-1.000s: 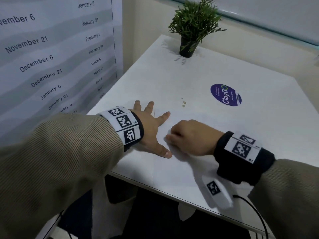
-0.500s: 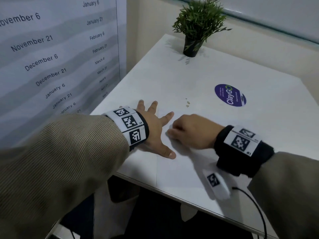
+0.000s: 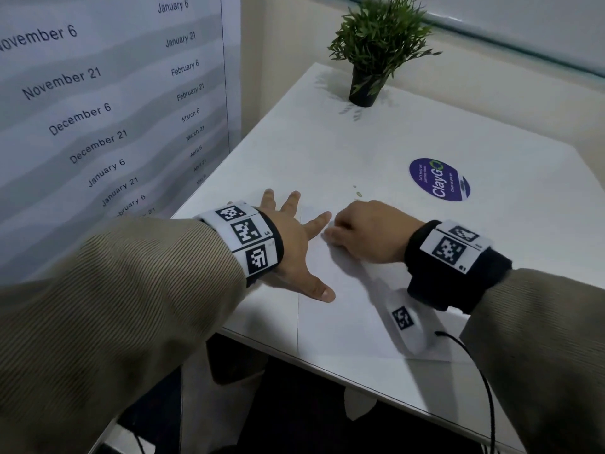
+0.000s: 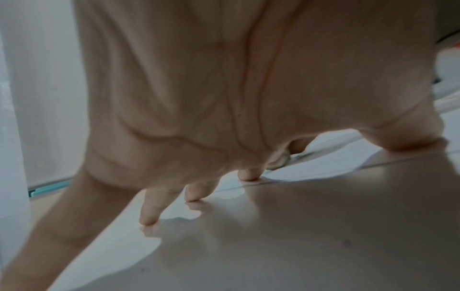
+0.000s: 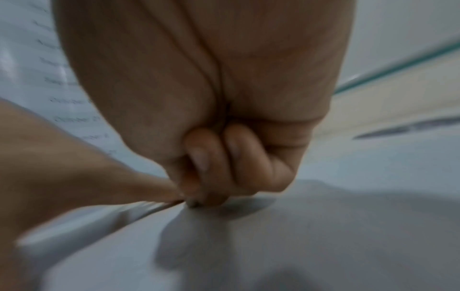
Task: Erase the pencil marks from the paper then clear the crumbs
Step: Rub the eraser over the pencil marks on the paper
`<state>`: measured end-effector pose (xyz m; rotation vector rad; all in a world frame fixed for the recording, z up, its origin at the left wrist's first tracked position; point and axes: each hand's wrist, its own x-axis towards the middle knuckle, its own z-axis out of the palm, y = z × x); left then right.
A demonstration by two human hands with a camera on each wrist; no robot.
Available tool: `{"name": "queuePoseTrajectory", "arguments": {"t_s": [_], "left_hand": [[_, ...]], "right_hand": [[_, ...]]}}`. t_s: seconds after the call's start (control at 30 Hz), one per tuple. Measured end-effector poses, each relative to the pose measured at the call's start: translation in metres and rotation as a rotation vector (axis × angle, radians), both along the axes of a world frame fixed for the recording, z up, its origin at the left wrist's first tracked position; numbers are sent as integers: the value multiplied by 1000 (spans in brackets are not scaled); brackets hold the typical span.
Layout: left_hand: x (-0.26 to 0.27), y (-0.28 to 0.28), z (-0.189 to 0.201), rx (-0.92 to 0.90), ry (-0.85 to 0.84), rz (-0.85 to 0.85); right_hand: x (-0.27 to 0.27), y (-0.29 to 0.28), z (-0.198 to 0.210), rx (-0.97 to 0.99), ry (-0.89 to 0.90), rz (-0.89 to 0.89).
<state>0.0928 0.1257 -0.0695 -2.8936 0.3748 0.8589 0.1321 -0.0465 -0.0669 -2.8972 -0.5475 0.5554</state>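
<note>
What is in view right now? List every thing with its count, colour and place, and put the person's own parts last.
table: one, white, under everything.
paper: one sheet, white, flat at the table's near edge, under both hands.
crumbs: a few, greenish, on the table just beyond the right hand.
round sticker: one, purple with white lettering, on the table beyond the right hand.
potted plant: one, green in a black pot, at the table's far corner.
date chart: one, grey and white, upright left of the table.
cable: one, black, hanging off the near edge.
sleeves: two, tan.
left hand: fingers spread flat, pressing the paper.
right hand: curled, fingertips down on the paper; an eraser cannot be made out.
</note>
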Motion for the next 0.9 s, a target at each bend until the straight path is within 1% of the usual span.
{"name": "queuePoseTrajectory", "arguments": {"t_s": [0.07, 0.13, 0.17, 0.2, 0.27, 0.3, 0.33, 0.43, 0.53, 0.57, 0.67, 0.7, 0.8, 0.83, 0.9], "left_hand": [[1, 0, -1, -7, -15, -6], [0, 0, -1, -16, -13, 0], [0, 1, -1, -17, -10, 4], [0, 1, -1, -16, -8, 6], [1, 2, -2, -12, -13, 2], [2, 1, -3, -6, -19, -4], [2, 1, -3, 1, -28, -11], [1, -1, -1, 24, -41, -16], [2, 0, -3, 23, -45, -12], [2, 0, -4, 22, -48, -12], [2, -1, -3, 31, -55, -12], [2, -1, -3, 37, -57, -12], [3, -1, -5, 46, -59, -14], [3, -1, -5, 50, -62, -16], [4, -2, -3, 59, -61, -19]], "right_hand": [[4, -3, 0, -9, -2, -12], [16, -13, 5, -13, -41, -109], [19, -15, 6, -12, -52, -130], [18, -15, 6, -4, -44, -109], [10, -9, 3, 0, 24, -3], [8, -7, 3, 10, 53, 19], [10, -7, 4, 26, 55, 9], [19, -15, 8, 31, -15, -55], [11, -8, 3, 7, 17, 65], [10, -6, 2, 12, 28, 70], [16, -11, 8, 18, -14, -32], [14, -12, 9, 10, -27, -26], [-7, -10, 5, -13, 59, 119], [-12, -13, 4, -5, 76, 125], [-10, -26, 5, 26, 28, 32]]}}
